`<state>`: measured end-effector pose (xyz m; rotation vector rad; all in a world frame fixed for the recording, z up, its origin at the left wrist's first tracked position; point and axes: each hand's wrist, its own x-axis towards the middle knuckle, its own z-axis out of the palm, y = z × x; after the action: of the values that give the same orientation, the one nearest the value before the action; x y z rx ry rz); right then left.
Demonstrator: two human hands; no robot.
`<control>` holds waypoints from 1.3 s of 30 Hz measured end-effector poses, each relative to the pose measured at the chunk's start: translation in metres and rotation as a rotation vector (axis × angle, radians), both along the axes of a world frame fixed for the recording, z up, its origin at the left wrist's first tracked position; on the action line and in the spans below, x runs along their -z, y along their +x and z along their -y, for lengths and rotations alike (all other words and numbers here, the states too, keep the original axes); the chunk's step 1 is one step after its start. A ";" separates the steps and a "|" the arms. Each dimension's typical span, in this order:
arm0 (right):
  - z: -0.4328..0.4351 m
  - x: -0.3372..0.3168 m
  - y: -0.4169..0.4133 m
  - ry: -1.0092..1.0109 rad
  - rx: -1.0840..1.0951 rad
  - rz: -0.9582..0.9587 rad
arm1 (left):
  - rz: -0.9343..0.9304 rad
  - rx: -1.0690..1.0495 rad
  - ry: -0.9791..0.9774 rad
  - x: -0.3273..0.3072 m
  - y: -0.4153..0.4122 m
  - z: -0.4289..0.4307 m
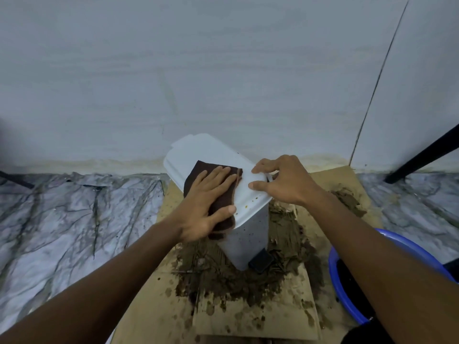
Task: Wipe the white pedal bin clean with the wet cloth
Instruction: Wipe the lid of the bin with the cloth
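The white pedal bin (250, 244) stands in the middle of the view on a sheet of cardboard (250, 321), with its lid (198, 155) closed and its black pedal (260, 260) at 6 o'clock at the base. The wet cloth (223, 219), dark brown, lies spread over the lid's 7 o'clock part and hangs a little over the front rim. The left hand (206, 202) lies flat on it, fingers straight, pressing it to the plastic. The right hand (280, 180) holds the lid's 3 o'clock edge with bent fingers, apparently to steady it. The job looks about midway on the lid. Its far half toward 12 o'clock appears white, but small yellow-brown specks (248, 204) remain near the front rim at 5 o'clock. The bin's body below shows dark speckles, so it and the pedal seem still to be done. Wet brown mud (223, 271) is smeared on the cardboard around the base. A blue basin (347, 301) sits at 4 o'clock, marbled floor (62, 207) lies at 9 o'clock, and a pale wall (223, 70) rises at 12.
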<state>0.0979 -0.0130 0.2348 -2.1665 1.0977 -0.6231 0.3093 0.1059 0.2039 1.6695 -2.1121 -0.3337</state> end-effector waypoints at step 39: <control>0.016 0.016 -0.020 0.018 -0.033 0.095 | 0.349 -0.232 -0.061 -0.002 -0.060 0.026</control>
<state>0.0777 -0.0290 0.2184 -2.1126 1.0122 -0.6909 0.2489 0.0797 0.2056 2.0295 -2.1034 0.1002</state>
